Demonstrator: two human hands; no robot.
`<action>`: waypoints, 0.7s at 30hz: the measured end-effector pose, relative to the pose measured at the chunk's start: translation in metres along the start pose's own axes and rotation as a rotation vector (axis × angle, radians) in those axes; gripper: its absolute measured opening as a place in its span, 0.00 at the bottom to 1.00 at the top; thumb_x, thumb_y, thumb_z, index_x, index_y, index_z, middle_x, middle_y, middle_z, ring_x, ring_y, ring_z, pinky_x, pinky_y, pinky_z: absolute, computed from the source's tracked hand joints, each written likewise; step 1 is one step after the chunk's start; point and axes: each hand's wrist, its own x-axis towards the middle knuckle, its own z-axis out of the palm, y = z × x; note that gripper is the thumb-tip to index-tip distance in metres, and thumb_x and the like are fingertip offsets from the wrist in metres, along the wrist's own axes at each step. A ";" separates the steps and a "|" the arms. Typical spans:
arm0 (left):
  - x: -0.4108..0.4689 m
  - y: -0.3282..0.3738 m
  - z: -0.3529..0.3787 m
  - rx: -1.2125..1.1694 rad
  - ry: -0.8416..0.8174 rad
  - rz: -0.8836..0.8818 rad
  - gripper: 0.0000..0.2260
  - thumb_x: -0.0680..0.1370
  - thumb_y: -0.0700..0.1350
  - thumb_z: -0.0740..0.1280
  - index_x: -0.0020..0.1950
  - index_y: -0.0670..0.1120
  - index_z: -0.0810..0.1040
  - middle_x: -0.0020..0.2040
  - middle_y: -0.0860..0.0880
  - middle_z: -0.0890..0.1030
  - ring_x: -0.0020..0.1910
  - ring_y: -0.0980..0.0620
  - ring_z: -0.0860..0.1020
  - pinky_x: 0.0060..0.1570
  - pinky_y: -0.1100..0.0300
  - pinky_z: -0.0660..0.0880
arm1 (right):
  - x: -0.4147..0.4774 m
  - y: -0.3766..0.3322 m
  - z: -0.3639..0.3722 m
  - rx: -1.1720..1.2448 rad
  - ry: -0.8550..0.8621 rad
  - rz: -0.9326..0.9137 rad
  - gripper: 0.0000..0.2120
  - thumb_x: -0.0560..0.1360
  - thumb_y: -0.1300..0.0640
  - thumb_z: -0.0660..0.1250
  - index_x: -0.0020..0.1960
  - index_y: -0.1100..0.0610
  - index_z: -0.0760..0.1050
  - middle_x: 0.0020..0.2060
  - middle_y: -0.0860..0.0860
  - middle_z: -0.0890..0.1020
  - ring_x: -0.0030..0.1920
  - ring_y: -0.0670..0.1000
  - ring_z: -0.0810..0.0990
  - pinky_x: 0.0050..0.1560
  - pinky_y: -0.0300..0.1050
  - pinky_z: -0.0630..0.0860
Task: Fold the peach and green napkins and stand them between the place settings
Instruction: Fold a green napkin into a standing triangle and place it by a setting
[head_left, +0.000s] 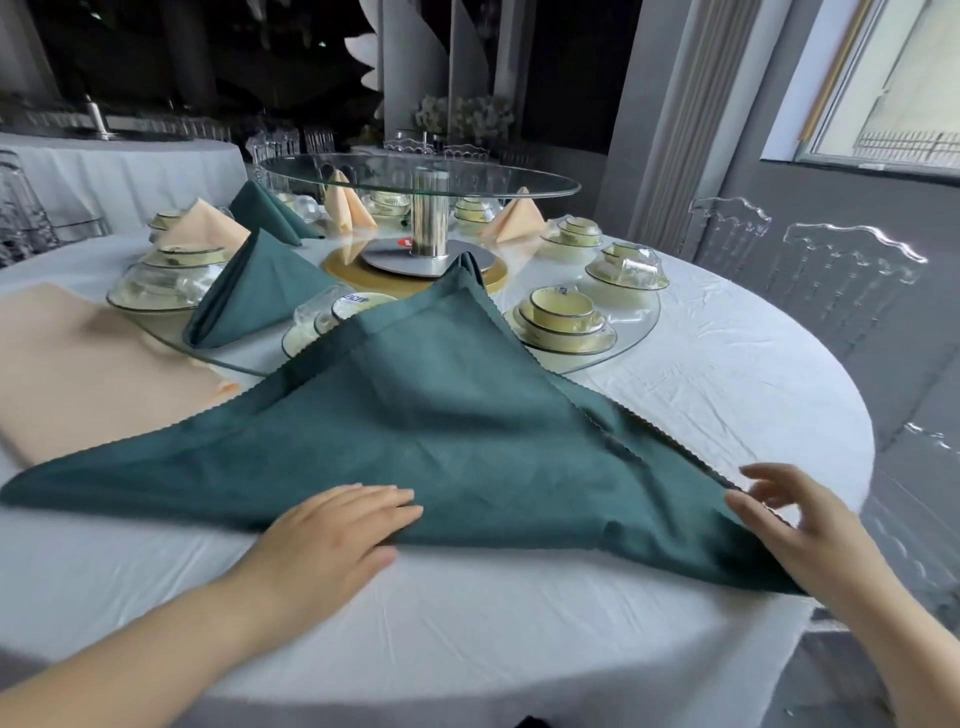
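Behind the raised tip of the green napkin (441, 426), a place setting (358, 306) is half hidden. The napkin lies as a wide triangle on the near surface (467, 639), overlapping a flat peach napkin (78, 374). Your left hand (332, 530) presses it, fingers straight; your right hand (795, 525), fingers loosely spread, touches its right edge. Clear chairs (852, 270) stand at right.

A dark green napkin (441, 441) lies on the desk (467, 649), folded to a wide triangle. Its far tip rises against a place setting (332, 317). A flat peach napkin (78, 374) lies just beside it at the left. Behind, a standing green napkin (254, 296) and standing peach napkin (200, 226) are folded as tents between the settings.
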 end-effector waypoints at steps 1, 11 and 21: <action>0.002 -0.001 0.000 0.016 0.004 0.008 0.31 0.82 0.54 0.38 0.47 0.53 0.82 0.47 0.57 0.83 0.50 0.61 0.76 0.59 0.69 0.62 | -0.008 0.008 -0.002 -0.011 0.028 0.025 0.10 0.70 0.60 0.71 0.45 0.50 0.73 0.34 0.47 0.77 0.39 0.43 0.75 0.42 0.35 0.66; 0.007 -0.007 -0.006 -0.044 0.031 0.015 0.17 0.70 0.48 0.55 0.34 0.51 0.83 0.37 0.57 0.83 0.35 0.59 0.82 0.34 0.69 0.74 | -0.005 0.016 -0.004 -0.190 0.113 0.038 0.07 0.74 0.56 0.67 0.38 0.53 0.72 0.32 0.55 0.75 0.37 0.58 0.72 0.36 0.46 0.62; 0.018 0.004 -0.007 -0.242 -0.325 -0.284 0.62 0.45 0.75 0.18 0.74 0.57 0.53 0.75 0.60 0.52 0.73 0.63 0.47 0.61 0.75 0.39 | 0.031 0.003 -0.006 -0.166 -0.230 0.088 0.12 0.75 0.50 0.64 0.37 0.56 0.74 0.35 0.53 0.78 0.40 0.54 0.74 0.40 0.44 0.65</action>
